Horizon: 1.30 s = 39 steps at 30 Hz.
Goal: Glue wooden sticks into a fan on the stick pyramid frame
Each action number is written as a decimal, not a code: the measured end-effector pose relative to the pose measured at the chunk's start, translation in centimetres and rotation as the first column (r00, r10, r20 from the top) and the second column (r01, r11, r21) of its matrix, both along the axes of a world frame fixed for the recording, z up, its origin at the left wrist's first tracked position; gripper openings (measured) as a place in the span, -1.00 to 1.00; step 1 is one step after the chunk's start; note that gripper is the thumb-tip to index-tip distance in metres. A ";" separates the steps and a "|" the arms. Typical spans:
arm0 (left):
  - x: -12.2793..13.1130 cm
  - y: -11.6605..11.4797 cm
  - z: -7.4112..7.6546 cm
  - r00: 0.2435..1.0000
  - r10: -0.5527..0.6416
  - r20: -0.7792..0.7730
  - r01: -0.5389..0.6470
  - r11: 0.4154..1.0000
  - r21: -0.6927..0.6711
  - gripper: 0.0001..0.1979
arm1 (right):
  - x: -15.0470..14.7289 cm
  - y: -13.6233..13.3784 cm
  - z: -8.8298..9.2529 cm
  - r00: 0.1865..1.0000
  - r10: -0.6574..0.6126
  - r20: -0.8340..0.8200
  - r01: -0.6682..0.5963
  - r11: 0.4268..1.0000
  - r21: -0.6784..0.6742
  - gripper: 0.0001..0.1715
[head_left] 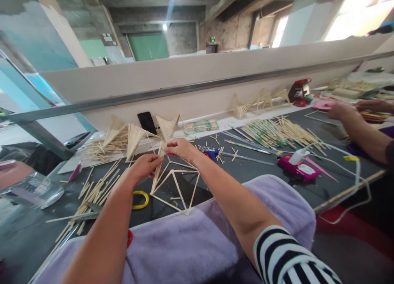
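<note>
An open frame of thin wooden sticks (175, 181) stands on the dark table in front of me, its front corner at the purple towel. My left hand (145, 169) is closed on the wooden sticks at the frame's left side, fingertips pinched around them. Close beside it, my right hand (181, 147) pinches the upper end of the same sticks; its fingertips partly cover what they hold. Behind my hands stand fan-shaped stick pieces (135, 138). Yellow-handled scissors (140, 200) lie by my left forearm, partly hidden. A blue glue gun (211, 153) rests beyond my right wrist.
Loose sticks (101, 185) are spread at left near a clear plastic jug (33, 185). More sticks (271, 132), a magenta power strip (298, 167) and its white cable lie at right. The purple towel (184, 247) covers the near edge. Another person's hand (341, 111) works at far right.
</note>
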<state>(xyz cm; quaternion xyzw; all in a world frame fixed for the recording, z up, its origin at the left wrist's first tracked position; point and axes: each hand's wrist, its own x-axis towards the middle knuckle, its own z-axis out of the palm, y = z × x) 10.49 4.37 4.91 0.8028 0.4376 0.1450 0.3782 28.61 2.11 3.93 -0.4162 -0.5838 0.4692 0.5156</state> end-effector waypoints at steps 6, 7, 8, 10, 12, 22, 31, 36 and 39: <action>-0.3 -0.5 0.8 0.999 -0.035 -0.041 0.038 0.996 0.077 -0.56 | -1.0 -0.3 0.3 0.966 -0.216 0.140 0.203 0.974 0.098 -0.70; -0.4 -0.7 1.2 0.999 -0.038 -0.031 0.041 0.992 0.119 -0.57 | -1.2 -0.5 0.8 0.953 -0.261 0.153 0.243 0.962 0.128 -0.72; -0.5 -0.9 1.7 0.999 -0.042 -0.020 0.045 0.984 0.170 -0.58 | -1.4 -0.9 1.4 0.940 -0.300 0.162 0.275 0.948 0.160 -0.75; -0.8 -1.4 2.7 0.998 -0.057 0.000 0.054 0.953 0.299 -0.63 | -1.8 -2.0 2.9 0.916 -0.361 0.175 0.319 0.920 0.228 -0.78; -1.1 -1.9 3.5 0.997 -0.070 0.016 0.056 0.898 0.436 -0.66 | -2.3 -3.4 4.5 0.900 -0.387 0.202 0.315 0.896 0.312 -0.81; -2.8 -2.6 3.7 0.992 -0.095 0.083 -0.008 0.611 0.792 -0.70 | -3.8 -8.4 6.9 0.763 -0.536 0.360 0.051 0.606 0.794 -0.91; -2.6 -3.9 4.1 0.940 -0.250 0.231 -0.184 0.200 0.962 -0.69 | -4.1 -10.5 7.7 0.681 -0.674 0.287 -0.140 0.265 0.954 -0.92; -2.4 -4.1 3.9 0.941 -0.234 0.244 -0.208 0.169 0.963 -0.69 | -4.0 -10.6 7.7 0.682 -0.674 0.284 -0.157 0.244 0.957 -0.92; -2.3 -4.1 4.0 0.936 -0.250 0.250 -0.205 0.191 0.960 -0.71 | -4.0 -10.5 7.7 0.691 -0.659 0.295 -0.147 0.272 0.951 -0.91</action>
